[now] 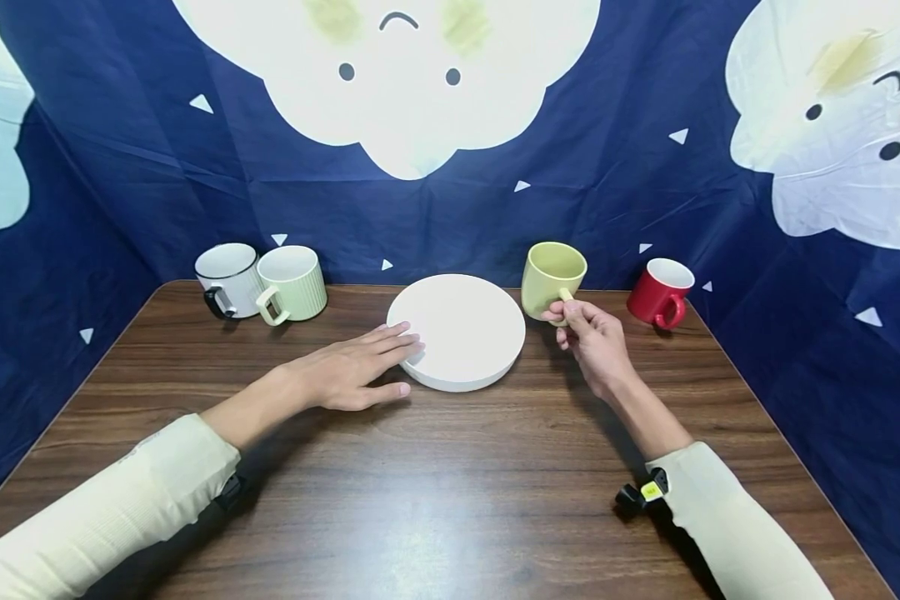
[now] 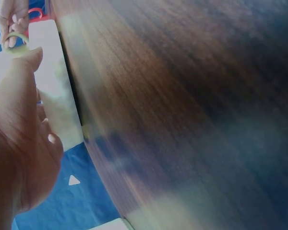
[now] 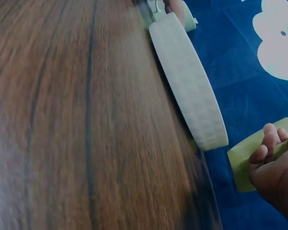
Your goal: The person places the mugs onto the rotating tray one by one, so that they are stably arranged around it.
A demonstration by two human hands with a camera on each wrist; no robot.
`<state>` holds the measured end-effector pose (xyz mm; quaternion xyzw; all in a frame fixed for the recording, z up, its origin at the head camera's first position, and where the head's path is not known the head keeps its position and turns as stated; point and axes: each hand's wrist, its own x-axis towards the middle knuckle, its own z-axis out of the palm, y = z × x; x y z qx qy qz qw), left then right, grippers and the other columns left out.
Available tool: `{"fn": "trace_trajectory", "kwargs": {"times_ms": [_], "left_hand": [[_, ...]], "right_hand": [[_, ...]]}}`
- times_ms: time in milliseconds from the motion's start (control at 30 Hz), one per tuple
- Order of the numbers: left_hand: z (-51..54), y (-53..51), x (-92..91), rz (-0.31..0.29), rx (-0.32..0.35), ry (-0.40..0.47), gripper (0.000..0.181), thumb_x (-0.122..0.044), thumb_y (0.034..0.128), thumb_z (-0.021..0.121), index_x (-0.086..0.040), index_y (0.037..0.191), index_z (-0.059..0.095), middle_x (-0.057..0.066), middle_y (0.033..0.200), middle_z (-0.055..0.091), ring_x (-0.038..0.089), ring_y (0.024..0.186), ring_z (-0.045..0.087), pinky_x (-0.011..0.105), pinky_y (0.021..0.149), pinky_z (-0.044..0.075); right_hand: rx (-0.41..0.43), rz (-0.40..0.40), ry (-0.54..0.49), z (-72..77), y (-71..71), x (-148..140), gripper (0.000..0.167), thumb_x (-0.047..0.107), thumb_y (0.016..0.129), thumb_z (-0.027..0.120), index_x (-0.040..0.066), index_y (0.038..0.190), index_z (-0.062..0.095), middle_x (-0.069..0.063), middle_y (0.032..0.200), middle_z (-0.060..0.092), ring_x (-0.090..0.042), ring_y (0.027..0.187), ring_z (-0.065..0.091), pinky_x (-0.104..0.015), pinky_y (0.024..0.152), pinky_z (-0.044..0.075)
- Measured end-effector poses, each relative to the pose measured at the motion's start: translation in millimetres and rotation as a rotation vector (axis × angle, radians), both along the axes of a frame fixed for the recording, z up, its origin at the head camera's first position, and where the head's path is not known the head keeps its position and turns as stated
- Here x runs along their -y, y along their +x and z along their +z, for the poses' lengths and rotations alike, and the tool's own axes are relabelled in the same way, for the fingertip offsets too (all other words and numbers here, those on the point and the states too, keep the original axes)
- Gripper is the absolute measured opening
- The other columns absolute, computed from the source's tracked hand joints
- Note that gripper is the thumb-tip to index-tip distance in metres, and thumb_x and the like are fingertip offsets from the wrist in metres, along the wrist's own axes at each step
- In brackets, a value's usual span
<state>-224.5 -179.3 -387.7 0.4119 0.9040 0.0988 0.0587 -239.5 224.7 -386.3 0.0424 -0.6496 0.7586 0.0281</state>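
In the head view a round white disc-shaped piece (image 1: pixel 461 329) lies on the table. My left hand (image 1: pixel 352 369) has its fingers spread, the fingertips at the disc's left edge and the thumb pointing right. My right hand (image 1: pixel 596 342) pinches the handle of a yellow-green mug (image 1: pixel 549 279), upright just right of the disc. The right wrist view shows the mug (image 3: pixel 245 160) with the fingers of my right hand (image 3: pixel 278 167) curled at its handle, and the disc's side (image 3: pixel 189 86). My left hand (image 2: pixel 26 120) partly covers the disc (image 2: pixel 55 81) in the left wrist view.
At the back left stand a white mug with a black handle (image 1: pixel 234 271) and a ribbed pale green mug (image 1: pixel 300 283), close together. A red mug (image 1: pixel 648 298) is near the back right corner of the wooden table (image 1: pixel 435 492). Blue cloth (image 1: pixel 607 200) hangs behind.
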Motion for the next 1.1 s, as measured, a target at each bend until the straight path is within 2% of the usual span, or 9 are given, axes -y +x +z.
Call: {"fn": "trace_trajectory", "kwargs": {"times_ms": [500, 733, 1100], "left_hand": [[-0.9, 0.6, -0.7, -0.008, -0.004, 0.015, 0.077, -0.053, 0.1163, 0.058, -0.012, 0.178, 0.035, 0.008, 0.189, 0.028, 0.028, 0.179, 0.017, 0.051, 0.147, 0.019], [-4.8, 0.5, 1.4, -0.008, -0.009, 0.047, 0.080, -0.052, 0.1172, 0.057, -0.014, 0.181, 0.026, 0.007, 0.191, 0.020, 0.028, 0.180, 0.013, 0.054, 0.148, 0.017], [-5.6, -3.5, 9.7, 0.041, -0.016, 0.050, 0.081, -0.053, 0.1187, 0.053, -0.014, 0.182, 0.020, 0.006, 0.191, 0.016, 0.028, 0.180, 0.010, 0.056, 0.148, 0.014]], "right_hand": [[-0.022, 0.035, -0.011, 8.8, 7.2, 8, 0.027, 0.019, 0.121, 0.052, 0.013, 0.109, 0.075, 0.007, 0.097, 0.083, -0.007, 0.073, 0.058, -0.016, 0.066, 0.050], [-0.023, 0.074, -0.004, 10.4, 14.0, 14, 0.027, 0.016, 0.121, 0.050, 0.013, 0.110, 0.074, 0.006, 0.097, 0.084, -0.008, 0.072, 0.057, -0.016, 0.066, 0.050], [-0.021, 0.113, -0.006, 8.9, 22.1, 20, 0.026, 0.016, 0.121, 0.050, 0.012, 0.110, 0.073, 0.006, 0.098, 0.083, -0.008, 0.073, 0.058, -0.017, 0.067, 0.050]]}}
